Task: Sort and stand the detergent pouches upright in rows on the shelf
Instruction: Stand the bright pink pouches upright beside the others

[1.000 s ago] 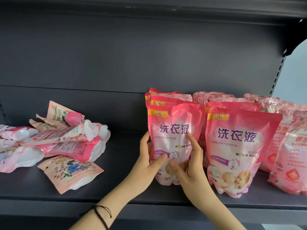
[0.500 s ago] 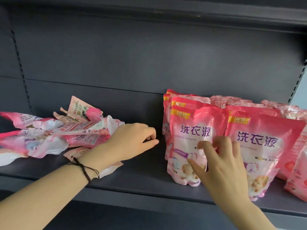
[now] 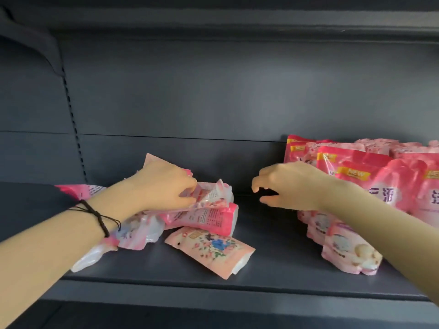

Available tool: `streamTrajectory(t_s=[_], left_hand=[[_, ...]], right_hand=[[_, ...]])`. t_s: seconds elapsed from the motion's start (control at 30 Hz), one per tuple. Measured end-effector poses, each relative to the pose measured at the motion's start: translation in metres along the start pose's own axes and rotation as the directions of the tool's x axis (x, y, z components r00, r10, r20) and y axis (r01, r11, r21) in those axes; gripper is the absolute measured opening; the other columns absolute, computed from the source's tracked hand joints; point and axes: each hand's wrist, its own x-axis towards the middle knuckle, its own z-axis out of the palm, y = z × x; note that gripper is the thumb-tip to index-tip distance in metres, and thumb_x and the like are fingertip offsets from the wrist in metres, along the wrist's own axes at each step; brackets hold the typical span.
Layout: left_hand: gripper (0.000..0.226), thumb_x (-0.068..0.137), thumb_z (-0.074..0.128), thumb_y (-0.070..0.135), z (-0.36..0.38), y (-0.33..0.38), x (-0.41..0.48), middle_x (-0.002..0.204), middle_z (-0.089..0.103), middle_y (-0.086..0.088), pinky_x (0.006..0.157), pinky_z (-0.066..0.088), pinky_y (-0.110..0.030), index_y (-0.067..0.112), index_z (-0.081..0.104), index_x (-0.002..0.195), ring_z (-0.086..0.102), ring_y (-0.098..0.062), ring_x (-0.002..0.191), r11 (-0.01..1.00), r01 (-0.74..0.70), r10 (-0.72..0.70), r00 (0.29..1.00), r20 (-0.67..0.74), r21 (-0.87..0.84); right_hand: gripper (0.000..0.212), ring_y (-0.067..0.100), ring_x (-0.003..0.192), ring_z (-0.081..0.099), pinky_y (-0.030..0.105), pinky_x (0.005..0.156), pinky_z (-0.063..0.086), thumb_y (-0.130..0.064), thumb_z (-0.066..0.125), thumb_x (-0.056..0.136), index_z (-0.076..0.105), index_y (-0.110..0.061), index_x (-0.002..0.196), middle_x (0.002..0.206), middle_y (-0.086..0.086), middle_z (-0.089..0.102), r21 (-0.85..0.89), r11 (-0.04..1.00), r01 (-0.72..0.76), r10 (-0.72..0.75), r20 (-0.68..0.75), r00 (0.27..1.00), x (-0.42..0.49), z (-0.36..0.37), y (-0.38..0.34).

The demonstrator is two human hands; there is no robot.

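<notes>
A person's left hand [image 3: 164, 186] pinches the edge of a pink detergent pouch [image 3: 212, 195] atop a jumbled heap [image 3: 206, 219] lying flat on the dark shelf [image 3: 273, 269], a black cord bracelet [image 3: 99, 216] on its wrist. The right hand [image 3: 292, 186] hovers just right of that pouch, fingers loosely curled, holding nothing, the two hands apart. A floral pouch [image 3: 211, 248] lies flat below and between the hands. Behind the right hand and forearm, pink pouches [image 3: 356, 172] stand upright in rows.
</notes>
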Motion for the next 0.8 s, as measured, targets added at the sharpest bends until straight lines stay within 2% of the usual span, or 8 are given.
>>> streamTrajectory(t_s=[0.2,0.27,0.33,0.4,0.5,0.63,0.7,0.8], left_hand=[[0.031,0.090,0.042,0.051,0.024,-0.062,-0.007,0.085,0.061,0.010,0.067,0.046,-0.027,0.027,0.061,0.094,0.059,-0.013,0.082,0.999,0.043,-0.044,0.999,0.019,0.015],[0.032,0.090,0.042,0.056,0.033,-0.073,-0.006,0.085,0.060,0.013,0.066,0.044,-0.026,0.031,0.061,0.097,0.057,-0.011,0.081,0.997,0.066,-0.063,0.994,0.087,-0.029],[0.032,0.090,0.043,0.060,0.044,-0.081,0.000,0.087,0.059,0.018,0.066,0.042,-0.027,0.036,0.061,0.099,0.055,-0.007,0.081,0.974,0.164,-0.131,0.971,0.201,-0.154],[0.030,0.090,0.046,0.060,0.058,-0.089,0.008,0.090,0.059,0.019,0.070,0.046,-0.030,0.036,0.062,0.100,0.055,-0.003,0.082,0.875,0.315,-0.201,0.927,0.315,-0.368],[0.029,0.090,0.053,0.052,0.078,-0.097,0.025,0.101,0.065,0.006,0.087,0.051,-0.035,0.028,0.066,0.099,0.061,-0.011,0.092,0.641,0.437,-0.299,0.899,0.319,-0.631],[0.021,0.091,0.057,0.046,0.098,-0.094,0.056,0.096,0.065,0.002,0.068,0.057,-0.031,0.028,0.063,0.099,0.068,-0.017,0.084,0.298,0.521,-0.422,0.824,0.379,-0.800],[0.031,0.089,0.057,0.051,0.111,-0.094,0.074,0.093,0.067,0.001,0.067,0.057,-0.028,0.028,0.068,0.106,0.069,-0.018,0.080,0.278,0.545,-0.423,0.809,0.409,-0.791],[0.030,0.083,0.062,0.057,0.131,-0.091,0.096,0.078,0.066,0.003,0.064,0.050,-0.025,0.029,0.069,0.091,0.064,-0.016,0.073,0.349,0.594,-0.427,0.789,0.442,-0.725]], right_hand=[[0.029,0.016,0.094,0.057,0.028,0.066,0.040,-0.040,0.045,0.095,0.053,-0.032,0.122,0.111,-0.008,0.059,-0.044,0.999,-0.021,0.024,0.051,0.998,0.069,-0.016,-0.013],[0.028,0.017,0.091,0.057,0.029,0.069,0.044,-0.040,0.046,0.094,0.055,-0.032,0.120,0.108,-0.008,0.060,-0.022,0.999,-0.034,0.035,0.061,0.997,0.087,-0.014,-0.016],[0.026,0.015,0.088,0.056,0.032,0.073,0.049,-0.041,0.048,0.093,0.057,-0.033,0.116,0.102,-0.010,0.061,0.044,0.998,-0.044,0.040,0.093,0.995,0.103,-0.009,-0.017],[0.024,0.013,0.088,0.056,0.032,0.074,0.049,-0.043,0.048,0.092,0.060,-0.032,0.110,0.096,-0.013,0.060,0.128,0.990,-0.060,0.041,0.146,0.988,0.119,-0.003,-0.015],[0.024,0.011,0.089,0.058,0.034,0.078,0.051,-0.048,0.050,0.090,0.064,-0.033,0.101,0.090,-0.016,0.060,0.275,0.956,-0.106,0.051,0.197,0.979,0.144,0.012,-0.007],[0.026,0.010,0.094,0.059,0.039,0.086,0.051,-0.050,0.052,0.089,0.066,-0.031,0.100,0.094,-0.015,0.062,0.408,0.900,-0.156,0.047,0.263,0.964,0.173,0.031,0.004],[0.028,0.012,0.098,0.059,0.040,0.089,0.050,-0.049,0.052,0.090,0.066,-0.030,0.104,0.099,-0.013,0.062,0.423,0.890,-0.173,0.048,0.290,0.956,0.184,0.037,0.009],[0.031,0.012,0.098,0.059,0.039,0.092,0.049,-0.049,0.052,0.090,0.065,-0.028,0.108,0.100,-0.012,0.060,0.457,0.867,-0.200,0.057,0.307,0.950,0.198,0.047,0.014]])
